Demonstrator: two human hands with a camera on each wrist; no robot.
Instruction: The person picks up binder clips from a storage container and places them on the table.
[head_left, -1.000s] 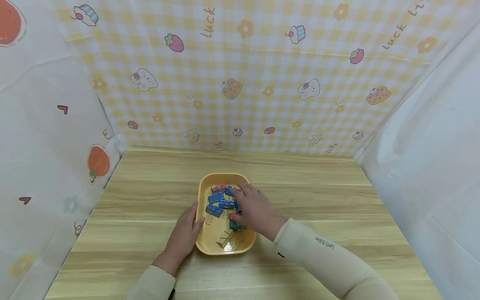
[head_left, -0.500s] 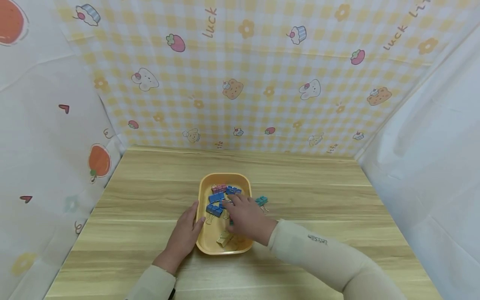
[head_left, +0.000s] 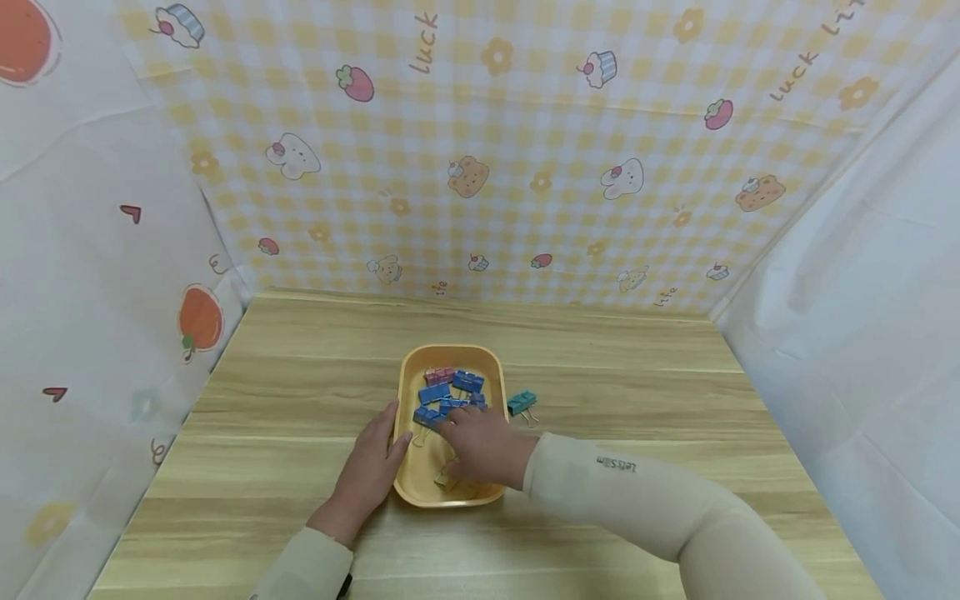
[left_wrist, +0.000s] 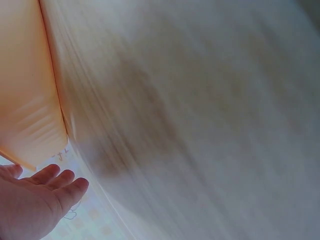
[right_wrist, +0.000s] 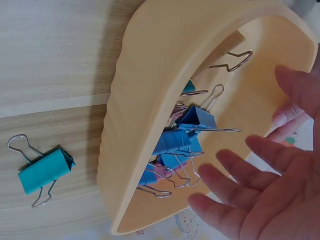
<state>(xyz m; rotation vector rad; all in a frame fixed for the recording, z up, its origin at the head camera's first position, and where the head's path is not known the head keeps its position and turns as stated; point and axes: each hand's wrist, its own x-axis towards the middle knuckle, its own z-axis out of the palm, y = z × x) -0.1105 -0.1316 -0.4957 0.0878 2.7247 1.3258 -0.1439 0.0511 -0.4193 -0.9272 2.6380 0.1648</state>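
Observation:
A yellow plastic tray (head_left: 450,346) holds several binder clips. Blue clips (head_left: 435,393) and a pink clip (head_left: 439,376) lie toward its far end, and a yellow clip (head_left: 441,479) lies near its front end, partly covered by my right hand (head_left: 483,442). That hand reaches over the tray's right rim; in the right wrist view its fingers (right_wrist: 225,187) are spread with nothing between them. My left hand (head_left: 367,467) holds the tray's left side, thumb over the rim and fingers along the outer wall. Outside the tray, on its right, lies a teal binder clip (right_wrist: 46,171).
The tray stands on a wood-grain table (head_left: 300,358). A checked cloth (head_left: 540,125) with cartoon prints hangs behind, and white cloths (head_left: 90,292) close off both sides.
The teal clip has come out of the tray onto the table at its right. My right hand has since moved back over the tray, toward its front end. The left hand stays put.

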